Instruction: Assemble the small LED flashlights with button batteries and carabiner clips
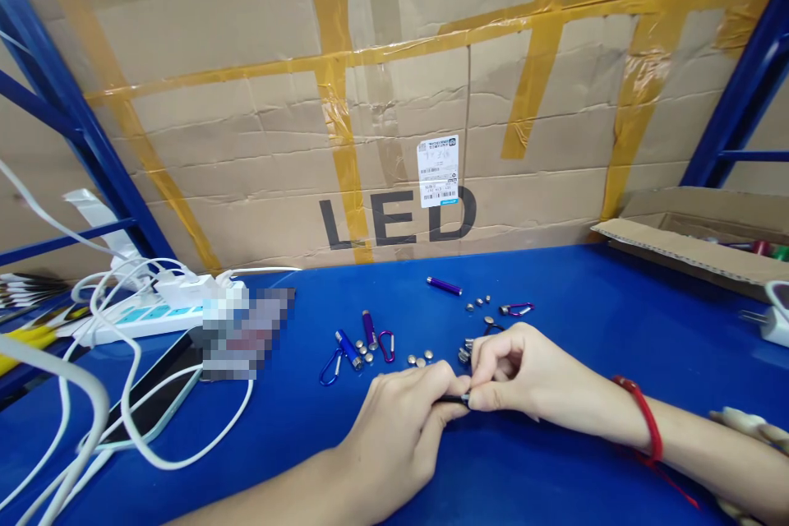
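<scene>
Nearest the camera, in the head view, the person's left hand is closed around a slim black tube, over the near middle of the blue tabletop. To its right, the right hand pinches the tube's right end between thumb and fingers, where something small and silvery shows; a red bracelet circles that wrist. Just beyond the right grip sits a cluster of metal pieces, partly hidden by the fingers. Farther left lie a blue tube beside a blue clip, a purple tube near a magenta clip, and loose button batteries. Another purple tube lies farther off. On the far left are a phone and a power strip; a cardboard sheet marked LED stands behind everything.
</scene>
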The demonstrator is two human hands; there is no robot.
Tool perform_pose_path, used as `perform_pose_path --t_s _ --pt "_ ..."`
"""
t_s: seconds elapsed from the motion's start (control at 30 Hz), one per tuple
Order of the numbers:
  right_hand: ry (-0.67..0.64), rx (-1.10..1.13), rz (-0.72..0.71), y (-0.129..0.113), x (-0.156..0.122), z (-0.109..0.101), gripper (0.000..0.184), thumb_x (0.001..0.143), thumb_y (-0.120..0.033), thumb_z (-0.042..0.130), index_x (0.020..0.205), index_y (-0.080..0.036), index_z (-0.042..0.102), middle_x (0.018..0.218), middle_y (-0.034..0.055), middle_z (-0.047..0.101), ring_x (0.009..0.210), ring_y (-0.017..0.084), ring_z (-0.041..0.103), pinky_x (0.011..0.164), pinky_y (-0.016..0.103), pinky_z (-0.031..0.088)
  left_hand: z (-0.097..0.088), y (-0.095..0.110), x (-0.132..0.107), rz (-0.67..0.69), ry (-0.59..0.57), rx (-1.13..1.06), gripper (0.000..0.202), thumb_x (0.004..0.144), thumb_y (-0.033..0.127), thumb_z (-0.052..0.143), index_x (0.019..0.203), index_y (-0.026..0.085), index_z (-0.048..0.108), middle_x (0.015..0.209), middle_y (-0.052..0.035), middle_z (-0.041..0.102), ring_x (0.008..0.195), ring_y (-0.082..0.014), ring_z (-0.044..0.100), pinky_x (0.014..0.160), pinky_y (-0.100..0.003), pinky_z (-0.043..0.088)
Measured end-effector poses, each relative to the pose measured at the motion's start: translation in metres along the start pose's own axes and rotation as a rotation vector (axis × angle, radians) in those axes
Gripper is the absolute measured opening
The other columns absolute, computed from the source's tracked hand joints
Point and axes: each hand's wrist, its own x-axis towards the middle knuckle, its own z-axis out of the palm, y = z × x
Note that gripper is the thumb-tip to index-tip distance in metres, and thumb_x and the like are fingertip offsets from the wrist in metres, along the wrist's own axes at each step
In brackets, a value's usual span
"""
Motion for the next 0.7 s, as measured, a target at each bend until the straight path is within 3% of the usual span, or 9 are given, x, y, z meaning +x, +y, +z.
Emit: perform_pose_path --t_s 0.37,0.7 --pt "-0.021 0.013 0.095 0.0061 0.0012 -0.0004 0.032 0.056 -0.04 0.079 0.058 -0.013 0.062 0.042 -0.0079 0.045 0.031 0.001 0.033 0.033 0.016 0.018 0.0023 0.0 0.0021 -0.093 0.018 -0.097 0.015 0.086 0.011 0.045 0.075 0.021 0.049 0.075 0.0018 0.061 0.069 -0.0125 0.058 0.064 -0.019 0.041" --pt "0.039 -0.14 0.063 0.0007 0.0032 -0.0019 0.039 0.065 -0.051 0.068 0.062 -0.012 0.065 0.051 -0.0014 0.054 0.039 0.004 0.036 0.036 0.017 0.026 0.0008 0.0003 0.0064 -0.201 0.017 -0.246 0.006 0.087 0.016 0.046 0.083 0.02 0.049 0.074 0.0005 0.064 0.068 -0.0133 0.061 0.059 -0.019 0.043"
